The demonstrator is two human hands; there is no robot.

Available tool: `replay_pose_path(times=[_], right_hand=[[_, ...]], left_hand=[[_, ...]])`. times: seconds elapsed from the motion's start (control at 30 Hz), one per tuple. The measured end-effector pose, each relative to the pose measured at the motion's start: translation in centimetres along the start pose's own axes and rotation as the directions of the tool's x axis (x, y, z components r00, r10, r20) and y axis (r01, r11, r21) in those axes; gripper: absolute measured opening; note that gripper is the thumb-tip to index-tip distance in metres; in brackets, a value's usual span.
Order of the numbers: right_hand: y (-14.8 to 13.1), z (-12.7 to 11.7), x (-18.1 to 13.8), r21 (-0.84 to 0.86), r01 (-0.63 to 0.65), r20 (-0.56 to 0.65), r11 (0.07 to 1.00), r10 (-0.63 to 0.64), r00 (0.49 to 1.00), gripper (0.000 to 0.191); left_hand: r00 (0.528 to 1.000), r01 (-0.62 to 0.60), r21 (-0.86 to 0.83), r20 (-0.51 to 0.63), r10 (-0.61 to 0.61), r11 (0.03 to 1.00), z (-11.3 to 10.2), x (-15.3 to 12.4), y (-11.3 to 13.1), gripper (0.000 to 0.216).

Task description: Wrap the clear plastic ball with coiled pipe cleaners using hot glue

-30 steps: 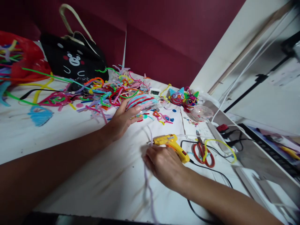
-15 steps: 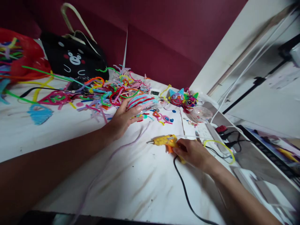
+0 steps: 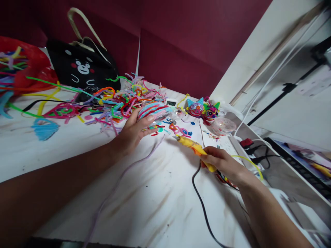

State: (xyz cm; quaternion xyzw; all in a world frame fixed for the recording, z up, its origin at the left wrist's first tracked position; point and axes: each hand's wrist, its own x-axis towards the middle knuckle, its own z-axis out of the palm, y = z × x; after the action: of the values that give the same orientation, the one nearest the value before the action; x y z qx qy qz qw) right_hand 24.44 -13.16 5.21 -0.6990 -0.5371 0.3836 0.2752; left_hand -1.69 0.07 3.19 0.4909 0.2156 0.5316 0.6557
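Note:
My left hand (image 3: 136,132) is closed around a clear plastic shell striped with blue, red and pink pipe cleaners (image 3: 155,112), held just above the table. My right hand (image 3: 223,162) grips a yellow glue gun (image 3: 192,146) by its handle; the metal nozzle points left and up toward the striped shell, apart from it. A black cord (image 3: 203,203) hangs from the gun toward the front edge. Between my arms a lilac pipe cleaner (image 3: 124,172) lies across the white table (image 3: 144,210). Small curled pipe-cleaner pieces (image 3: 181,131) lie beyond the nozzle.
A heap of colourful pipe cleaners (image 3: 129,98) spreads behind my left hand, near a black bag (image 3: 82,69) and a red plastic bag (image 3: 36,65). Two decorated cat-like heads (image 3: 203,108), a clear shell (image 3: 223,126) and a small digital timer (image 3: 171,103) stand at the back. A power strip (image 3: 248,151) is on the right.
The glue gun has tilted so that its nozzle points more upward, and it has shifted slightly right. My left hand with the striped shell has barely moved.

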Motion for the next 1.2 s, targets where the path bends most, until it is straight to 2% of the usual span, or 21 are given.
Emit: replay_pose_path(times=[0.07,0.13,0.3,0.47,0.6,0.77,0.93,1.07,1.2], right_hand=[[-0.2,-0.3,-0.2,0.189,0.018,-0.011,0.982,-0.017,1.0,0.033],[-0.4,-0.3,-0.5,0.291,0.078,-0.045,0.953,-0.067,0.997,0.034],[-0.9,0.7,-1.4,0.456,0.283,-0.234,0.844,-0.192,0.953,0.029],[-1.4,1.4,-2.3,0.547,0.389,-0.397,0.741,-0.179,0.9,0.03],[-1.1,2.0,-2.4,0.507,0.424,-0.482,0.751,-0.161,0.862,0.041],[-0.7,2.8,-2.7,0.402,0.496,-0.569,0.769,-0.215,0.794,0.038],[-0.5,3.2,-3.7,0.229,0.431,-0.596,0.872,-0.225,0.771,0.044],[-0.7,4.4,-4.6,0.134,0.484,-0.67,0.865,-0.281,0.687,0.047],[-0.5,5.6,-4.8,0.158,0.531,-0.64,0.833,-0.323,0.697,0.042]], left_hand=[[1.0,0.005,0.0,-0.012,-0.005,1.0,0.1,-0.1,0.0,0.054],[1.0,0.016,0.003,-0.01,-0.016,1.0,0.1,-0.2,0.0,0.053],[1.0,0.024,-0.012,0.019,-0.024,1.0,0.0,-0.4,-0.1,0.056],[0.999,0.034,-0.034,0.036,-0.033,0.999,0.1,-0.6,-0.2,0.062],[0.997,0.038,-0.06,0.072,-0.034,0.997,0.4,-0.9,-0.2,0.069],[0.993,0.061,-0.094,0.108,-0.051,0.994,1.1,-1.5,0.1,0.072],[0.988,0.069,-0.104,0.144,-0.053,0.992,1.5,-1.8,0.2,0.071],[0.991,0.05,-0.077,0.127,-0.04,0.996,1.6,-1.9,0.0,0.067],[0.995,0.029,-0.04,0.098,-0.025,0.999,1.8,-2.2,0.0,0.068]])
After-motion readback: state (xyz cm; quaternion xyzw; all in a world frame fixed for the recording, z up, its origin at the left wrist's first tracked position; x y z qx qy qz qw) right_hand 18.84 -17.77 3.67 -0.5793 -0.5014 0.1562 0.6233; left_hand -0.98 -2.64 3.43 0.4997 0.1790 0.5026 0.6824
